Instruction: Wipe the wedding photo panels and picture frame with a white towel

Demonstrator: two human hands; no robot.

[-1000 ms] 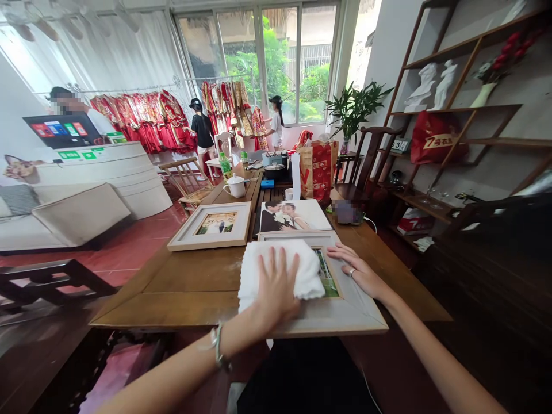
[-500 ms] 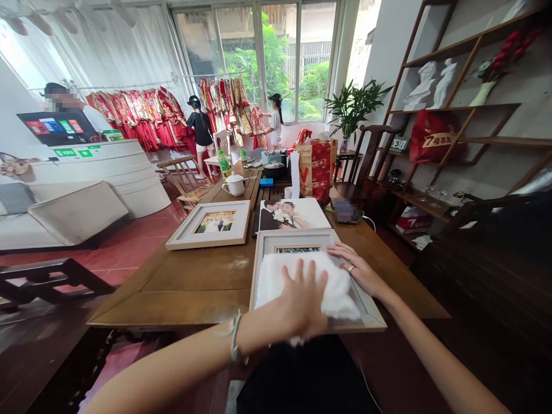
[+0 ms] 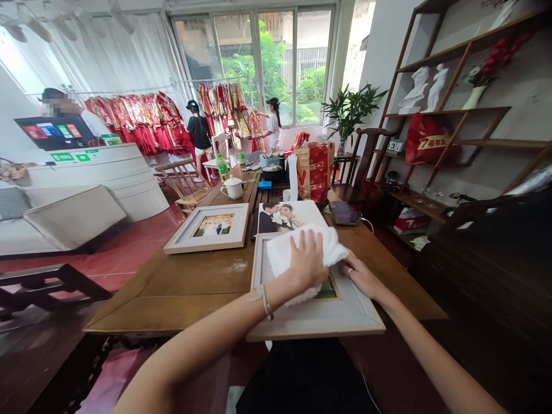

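A white cloth (image 3: 280,253) lies across the upper part of a pale picture frame (image 3: 267,328) at the table's near edge. My left hand (image 3: 307,261) presses flat on the cloth with its fingers spread. At the frame's right side, my right hand (image 3: 362,277) grips the border, its fingertips partly hidden by the cloth's corner. Part of a green picture (image 3: 326,289) shows below the cloth; the rest is covered. Just beyond lies a couple's photo print (image 3: 297,215), partly overlapped by the cloth. A second framed photo (image 3: 209,227) rests to the left.
On the wooden table (image 3: 185,282) stand a white lidded teapot (image 3: 233,188), a green-labelled bottle (image 3: 223,168), a blue box (image 3: 264,185) and a red-and-brown paper bag (image 3: 314,172). A wooden chair (image 3: 366,167) is at the right. Several people are farther back near clothes racks and a counter.
My left hand has slid the cloth up and away from me over the frame, uncovering its lower part. My right hand stays at the right side, its fingers more bent.
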